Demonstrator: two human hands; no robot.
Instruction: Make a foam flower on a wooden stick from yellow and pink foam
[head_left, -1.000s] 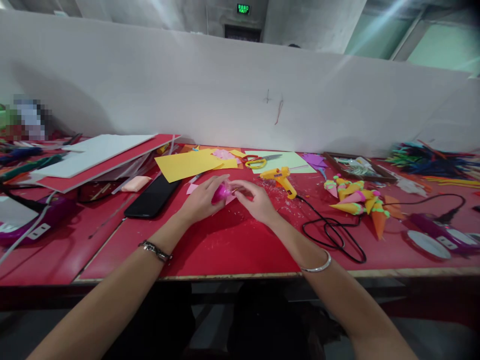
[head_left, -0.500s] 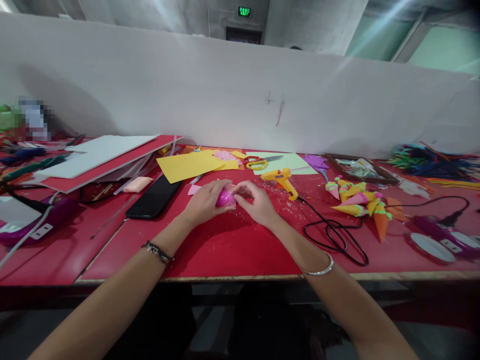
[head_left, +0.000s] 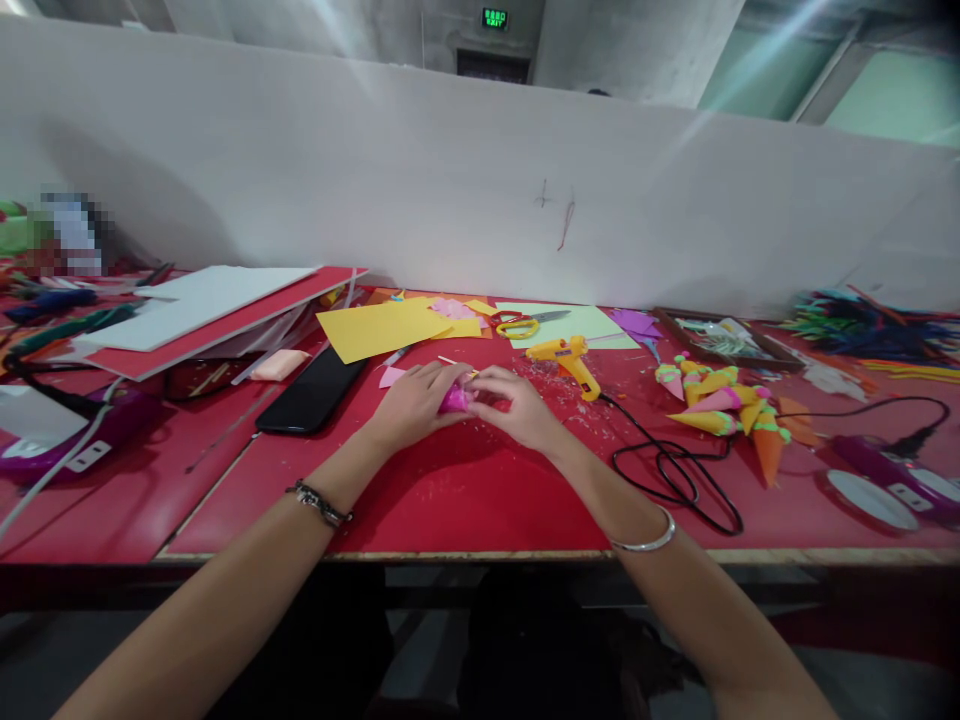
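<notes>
A small shiny magenta bundle (head_left: pixel 454 401), apparently with clear film at its edges, sits between my hands just over the red tabletop. My left hand (head_left: pixel 414 408) is closed round its left side, and the fingers cover most of it. On the other side my right hand (head_left: pixel 519 408) pinches the bundle's right edge between thumb and forefinger. What exactly the bundle is, I cannot tell. Just behind my fingers is a thin pale stick (head_left: pixel 454 361). A scrap of pink paper (head_left: pixel 390 377) lies beside my left hand.
Right of my hands lies a yellow glue gun (head_left: pixel 564 358) with a coiled black cord (head_left: pixel 671 470). Several small paper cones (head_left: pixel 724 398) are heaped beyond it. Scissors (head_left: pixel 517 324), yellow paper (head_left: pixel 379 328) and a black phone (head_left: pixel 311 395) lie behind and left. Power strips (head_left: pixel 911 490) flank the workspace.
My fingers have closed further over the magenta bundle, so less of it shows. A thin pale stick has come into sight behind my hands. The view has shifted slightly.
</notes>
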